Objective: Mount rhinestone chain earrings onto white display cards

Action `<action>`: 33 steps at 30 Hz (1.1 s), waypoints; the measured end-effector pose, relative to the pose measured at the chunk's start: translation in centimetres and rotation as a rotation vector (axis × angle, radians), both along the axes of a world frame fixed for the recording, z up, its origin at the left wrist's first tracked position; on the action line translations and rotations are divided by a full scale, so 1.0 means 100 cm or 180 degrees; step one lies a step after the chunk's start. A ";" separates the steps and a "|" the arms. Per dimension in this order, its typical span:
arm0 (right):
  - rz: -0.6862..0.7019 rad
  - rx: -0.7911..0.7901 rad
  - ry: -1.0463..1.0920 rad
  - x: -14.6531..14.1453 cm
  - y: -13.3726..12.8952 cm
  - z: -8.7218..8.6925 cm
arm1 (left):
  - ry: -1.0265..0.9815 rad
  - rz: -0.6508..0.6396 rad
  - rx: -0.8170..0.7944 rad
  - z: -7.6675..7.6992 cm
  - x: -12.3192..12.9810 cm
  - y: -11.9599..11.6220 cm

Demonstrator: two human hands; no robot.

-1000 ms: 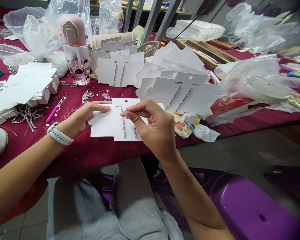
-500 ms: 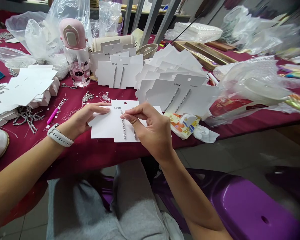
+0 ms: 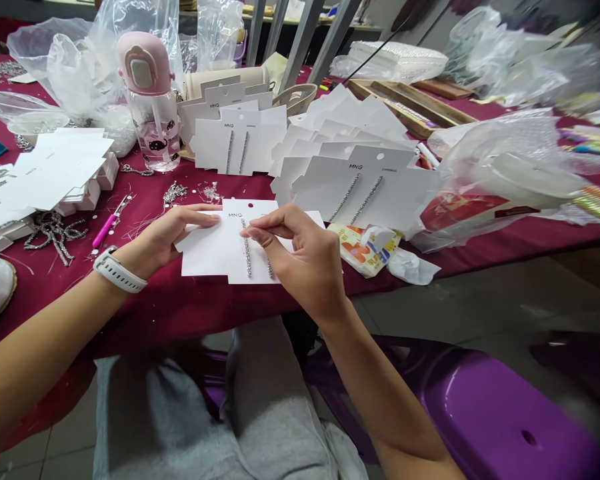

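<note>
A white earring card printed "MNG" lies at the table's front edge, with side flaps spread and two long silver rhinestone earrings hanging down its face. My left hand grips the card's left flap, thumb on top, the other fingers partly hidden behind it. Thumb and forefinger of my right hand are pinched at the top of the left earring. That hand partly covers the right earring and the card's right side.
Finished-looking cards with earrings lean in rows behind. A pink-lidded bottle stands back left, beside stacked white cards. A pink seam ripper and loose rhinestone chains lie left. A tissue pack and plastic bag are right.
Almost nothing differs. Both hands keep their places on the card and the earring; the view has shifted very slightly.
</note>
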State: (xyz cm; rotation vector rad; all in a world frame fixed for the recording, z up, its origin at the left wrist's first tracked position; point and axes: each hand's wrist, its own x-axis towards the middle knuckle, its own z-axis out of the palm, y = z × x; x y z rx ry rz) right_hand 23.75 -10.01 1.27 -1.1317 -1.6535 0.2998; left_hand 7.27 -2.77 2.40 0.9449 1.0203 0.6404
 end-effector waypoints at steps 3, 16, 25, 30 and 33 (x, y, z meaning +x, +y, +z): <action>0.0003 0.0053 -0.0010 0.001 0.000 0.000 | 0.0032 0.0032 0.0034 0.001 0.000 -0.001; -0.0028 0.0133 -0.0093 0.003 0.001 0.000 | 0.0013 0.0004 0.0081 -0.002 -0.001 0.001; -0.0052 0.0197 -0.0127 0.003 0.001 -0.001 | 0.0021 -0.0010 0.0076 -0.004 -0.001 0.003; -0.0034 0.0195 -0.0149 0.003 0.001 -0.002 | 0.0006 -0.0030 0.0044 -0.003 -0.001 0.002; 0.0011 0.0157 -0.0149 0.004 0.001 -0.003 | 0.0010 -0.0022 0.0057 -0.003 -0.001 0.002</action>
